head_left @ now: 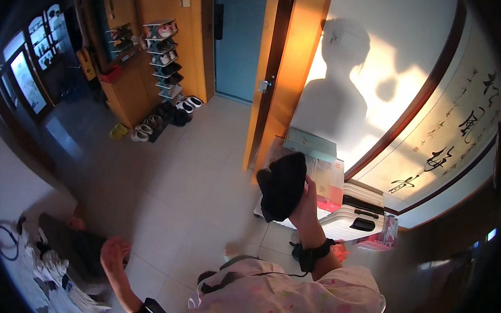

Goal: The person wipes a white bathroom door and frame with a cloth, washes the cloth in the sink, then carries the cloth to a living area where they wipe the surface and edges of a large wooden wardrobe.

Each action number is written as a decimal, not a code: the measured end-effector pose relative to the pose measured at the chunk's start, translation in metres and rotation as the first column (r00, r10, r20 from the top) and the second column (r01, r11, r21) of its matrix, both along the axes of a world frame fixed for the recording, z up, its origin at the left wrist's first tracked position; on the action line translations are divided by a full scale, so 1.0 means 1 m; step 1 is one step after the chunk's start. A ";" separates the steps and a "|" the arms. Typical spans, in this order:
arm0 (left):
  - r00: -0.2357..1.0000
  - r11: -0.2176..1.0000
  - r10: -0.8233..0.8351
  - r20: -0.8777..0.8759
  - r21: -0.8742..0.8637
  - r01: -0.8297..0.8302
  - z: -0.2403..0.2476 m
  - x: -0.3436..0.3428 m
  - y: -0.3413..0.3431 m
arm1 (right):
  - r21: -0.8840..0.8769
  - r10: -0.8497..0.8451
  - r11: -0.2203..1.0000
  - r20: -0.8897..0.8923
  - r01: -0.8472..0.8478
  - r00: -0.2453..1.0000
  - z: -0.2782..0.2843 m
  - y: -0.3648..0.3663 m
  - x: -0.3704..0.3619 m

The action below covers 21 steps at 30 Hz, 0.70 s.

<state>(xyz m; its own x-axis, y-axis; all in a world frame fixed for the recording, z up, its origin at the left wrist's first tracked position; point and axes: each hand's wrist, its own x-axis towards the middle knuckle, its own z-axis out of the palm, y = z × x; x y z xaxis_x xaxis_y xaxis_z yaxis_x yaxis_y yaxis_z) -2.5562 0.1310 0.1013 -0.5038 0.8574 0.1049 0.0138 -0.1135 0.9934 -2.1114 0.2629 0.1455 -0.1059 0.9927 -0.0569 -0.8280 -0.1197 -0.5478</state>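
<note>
My right hand is raised in front of me, its fingers closed round a soft black cloth item. The cloth is bunched with a notch in its left side, and I cannot make out what kind of piece it is. Lower down on the left, my left hand is held with its fingers apart and nothing visible in them. Beside it lies a heap of dark grey and pale patterned cloth. A black band circles each of my wrists.
On the right stand a white suitcase and stacked boxes topped by a teal box. An open wooden door stands before the wall. Farther off are a shoe rack, shoes on the floor and a blue door.
</note>
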 end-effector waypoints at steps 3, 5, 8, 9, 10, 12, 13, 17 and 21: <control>0.998 0.998 0.057 -0.018 0.007 -0.056 -0.001 -0.033 0.042 | -0.021 -0.239 0.967 0.282 0.255 0.929 0.000 0.049 -0.009; 0.998 0.998 0.056 -0.022 -0.028 -0.056 -0.006 -0.044 0.069 | 0.088 -0.294 0.956 0.302 0.281 0.907 0.007 0.077 -0.019; 0.998 0.992 0.057 -0.008 -0.111 -0.058 -0.050 -0.098 0.122 | 0.125 -0.292 0.956 0.355 0.265 0.888 0.010 0.111 -0.028; 0.996 0.995 -0.082 -0.031 -0.055 0.080 -0.080 -0.135 0.144 | 0.125 -0.303 0.953 0.359 0.276 0.883 0.008 0.124 -0.028; 0.972 0.974 -0.227 -0.059 -0.007 0.227 -0.085 -0.148 0.171 | 0.125 -0.344 0.939 0.382 0.321 0.858 0.003 0.133 -0.029; 0.980 0.986 -0.165 -0.110 -0.003 0.165 -0.097 -0.170 0.225 | 0.123 -0.401 0.914 0.406 0.386 0.821 -0.003 0.153 -0.028; 0.982 0.995 -0.092 -0.163 0.012 0.095 -0.092 -0.174 0.264 | 0.171 -0.460 0.884 0.483 0.435 0.745 -0.003 0.161 -0.025; 0.857 0.941 -0.306 -0.416 0.005 0.338 -0.056 -0.174 0.408 | 0.251 -0.593 0.784 0.574 0.568 0.564 0.023 0.196 -0.041; 0.870 0.868 -0.459 -0.181 0.121 0.482 -0.058 -0.130 0.524 | 0.510 -0.742 0.573 0.656 0.642 0.142 0.049 0.231 -0.047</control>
<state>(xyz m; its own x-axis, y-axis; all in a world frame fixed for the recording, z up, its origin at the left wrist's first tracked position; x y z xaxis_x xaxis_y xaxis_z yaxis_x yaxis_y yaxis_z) -2.6864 0.6547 0.0433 -0.0140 0.9548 0.2970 0.0581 -0.2957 0.9535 -2.1580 0.4934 0.1944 0.6648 0.6278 0.4049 0.2189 0.3545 -0.9091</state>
